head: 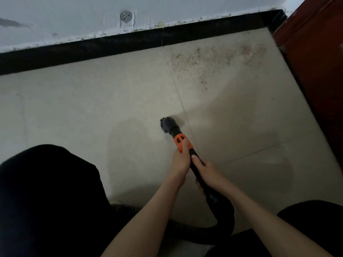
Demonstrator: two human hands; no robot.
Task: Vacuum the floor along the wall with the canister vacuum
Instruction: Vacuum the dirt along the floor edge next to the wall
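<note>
A black vacuum wand [195, 168] with an orange collar [181, 140] ends in a small round brush nozzle [167, 124] that touches the pale tiled floor [92, 108] mid-frame. My left hand [181, 160] grips the wand at the orange collar. Just behind it, my right hand [206, 171] grips the black tube. The ribbed black hose [225, 217] curls back under my arms. A patch of brownish dust and crumbs [207, 62] lies on the floor near the black baseboard [130, 41], beyond the nozzle to the right.
A white wall [74, 19] with a round socket hole [127, 16] runs above the baseboard. A dark red wooden door or cabinet [315, 62] closes the right side. My dark-clothed knees [46, 191] fill the lower left and lower right corners.
</note>
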